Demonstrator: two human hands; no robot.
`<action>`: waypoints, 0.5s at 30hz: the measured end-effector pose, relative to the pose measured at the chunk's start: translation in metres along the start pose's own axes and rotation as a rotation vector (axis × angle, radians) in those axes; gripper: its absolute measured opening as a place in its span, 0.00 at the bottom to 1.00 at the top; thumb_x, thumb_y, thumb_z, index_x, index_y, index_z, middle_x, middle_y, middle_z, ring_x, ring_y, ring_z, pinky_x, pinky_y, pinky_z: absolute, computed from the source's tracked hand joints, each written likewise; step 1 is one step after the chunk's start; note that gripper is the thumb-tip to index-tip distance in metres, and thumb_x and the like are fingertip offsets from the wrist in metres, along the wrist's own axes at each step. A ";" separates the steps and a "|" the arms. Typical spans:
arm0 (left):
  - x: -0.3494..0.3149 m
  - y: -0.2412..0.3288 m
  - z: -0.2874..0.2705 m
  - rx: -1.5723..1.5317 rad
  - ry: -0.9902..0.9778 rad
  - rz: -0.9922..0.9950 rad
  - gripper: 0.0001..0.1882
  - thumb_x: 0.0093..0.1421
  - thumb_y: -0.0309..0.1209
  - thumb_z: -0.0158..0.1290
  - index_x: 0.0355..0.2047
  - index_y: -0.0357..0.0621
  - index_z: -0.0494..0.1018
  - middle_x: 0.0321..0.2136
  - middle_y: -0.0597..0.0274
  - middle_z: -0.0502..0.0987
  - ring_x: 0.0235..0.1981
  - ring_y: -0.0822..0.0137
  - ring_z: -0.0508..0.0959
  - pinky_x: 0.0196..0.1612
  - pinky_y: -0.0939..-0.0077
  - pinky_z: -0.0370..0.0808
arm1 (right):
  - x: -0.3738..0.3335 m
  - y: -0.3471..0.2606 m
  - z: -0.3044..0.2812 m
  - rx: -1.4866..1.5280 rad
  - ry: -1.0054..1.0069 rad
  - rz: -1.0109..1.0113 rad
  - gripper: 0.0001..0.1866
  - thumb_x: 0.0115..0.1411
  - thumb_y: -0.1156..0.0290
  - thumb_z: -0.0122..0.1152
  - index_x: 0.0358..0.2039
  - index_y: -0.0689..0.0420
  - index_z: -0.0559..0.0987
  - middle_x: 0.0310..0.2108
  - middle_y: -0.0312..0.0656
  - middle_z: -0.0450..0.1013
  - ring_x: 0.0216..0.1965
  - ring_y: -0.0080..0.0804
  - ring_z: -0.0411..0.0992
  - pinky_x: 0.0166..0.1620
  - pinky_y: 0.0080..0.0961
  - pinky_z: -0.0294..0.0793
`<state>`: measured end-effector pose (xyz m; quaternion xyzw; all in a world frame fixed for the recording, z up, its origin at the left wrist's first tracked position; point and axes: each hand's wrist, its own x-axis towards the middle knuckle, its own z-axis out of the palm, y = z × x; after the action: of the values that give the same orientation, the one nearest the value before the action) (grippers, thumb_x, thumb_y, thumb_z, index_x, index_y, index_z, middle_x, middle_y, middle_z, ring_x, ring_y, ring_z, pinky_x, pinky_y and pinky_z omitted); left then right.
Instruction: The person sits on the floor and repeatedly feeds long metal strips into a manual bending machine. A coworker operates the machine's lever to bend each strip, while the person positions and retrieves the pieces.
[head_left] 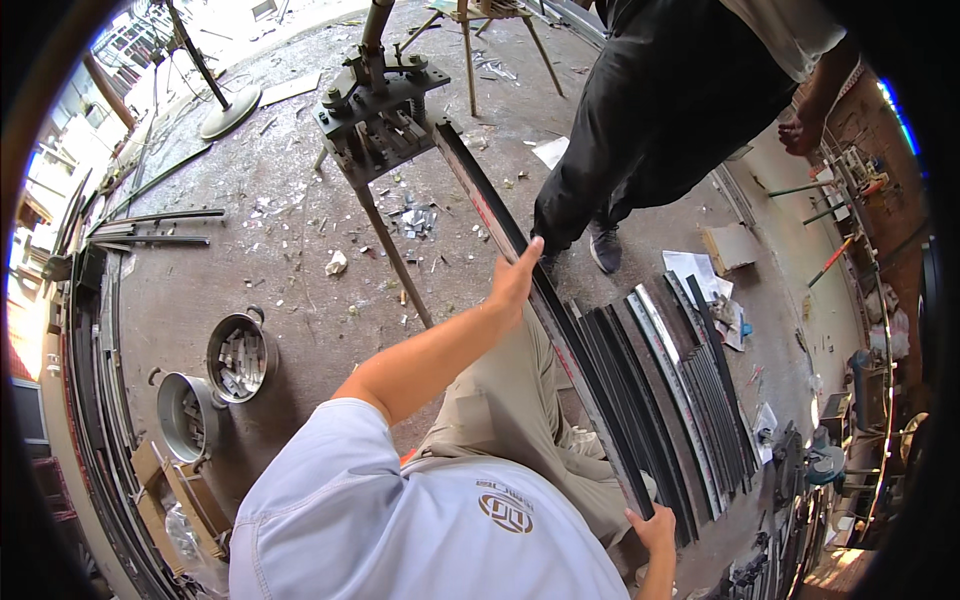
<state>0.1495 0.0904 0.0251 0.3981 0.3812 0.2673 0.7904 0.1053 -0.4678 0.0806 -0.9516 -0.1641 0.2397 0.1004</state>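
A long dark metal profile [560, 335], with a paler side strip, slants across in front of me. Its far end meets a heavy steel punch press [385, 125] on legs; whether it sits inside the press I cannot tell. My left hand [515, 280] is closed round the profile partway along, thumb on top. Down at the near end, my right hand [655, 530] grips the same profile, fingers partly hidden.
Several dark and silver profiles [690, 400] lie on the floor to the right. Two metal pots [240, 358] [185, 415] with small metal pieces stand left. Another person [650, 110] stands beyond the profile. Offcuts [415, 218] litter the floor by the press; a round-based stand [230, 112] is far left.
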 end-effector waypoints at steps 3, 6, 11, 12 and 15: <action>0.017 0.022 -0.007 0.047 0.097 -0.003 0.39 0.61 0.55 0.66 0.57 0.33 0.68 0.47 0.51 0.78 0.45 0.60 0.80 0.50 0.63 0.79 | 0.007 -0.017 0.016 0.045 -0.001 -0.048 0.26 0.49 0.49 0.78 0.36 0.62 0.86 0.30 0.58 0.81 0.37 0.58 0.81 0.41 0.45 0.78; 0.024 0.037 -0.017 0.097 0.140 0.033 0.42 0.60 0.57 0.66 0.58 0.33 0.68 0.49 0.50 0.78 0.49 0.59 0.79 0.53 0.62 0.77 | 0.012 -0.041 0.017 0.033 -0.020 -0.047 0.26 0.50 0.48 0.77 0.36 0.61 0.87 0.31 0.58 0.81 0.38 0.58 0.81 0.43 0.45 0.78; 0.026 0.049 -0.028 0.106 0.145 0.058 0.46 0.59 0.60 0.65 0.60 0.32 0.67 0.52 0.49 0.76 0.53 0.58 0.76 0.58 0.62 0.73 | 0.013 -0.055 0.027 0.053 0.018 -0.060 0.28 0.51 0.41 0.74 0.33 0.58 0.88 0.29 0.57 0.81 0.36 0.61 0.80 0.43 0.50 0.78; 0.026 0.049 -0.030 0.111 0.138 0.075 0.45 0.59 0.61 0.65 0.60 0.32 0.67 0.51 0.50 0.76 0.52 0.59 0.76 0.57 0.62 0.73 | 0.013 -0.056 0.030 0.049 0.009 -0.055 0.28 0.51 0.41 0.74 0.33 0.58 0.87 0.29 0.57 0.81 0.36 0.61 0.80 0.42 0.50 0.78; 0.028 0.047 -0.037 0.137 0.123 0.112 0.45 0.59 0.62 0.64 0.58 0.33 0.68 0.49 0.51 0.76 0.50 0.60 0.76 0.56 0.63 0.73 | 0.014 -0.051 0.042 0.016 -0.015 -0.045 0.27 0.51 0.44 0.74 0.34 0.58 0.87 0.29 0.57 0.81 0.36 0.60 0.80 0.43 0.50 0.78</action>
<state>0.1300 0.1519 0.0385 0.4546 0.4234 0.3085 0.7203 0.0828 -0.4108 0.0519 -0.9450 -0.1845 0.2458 0.1121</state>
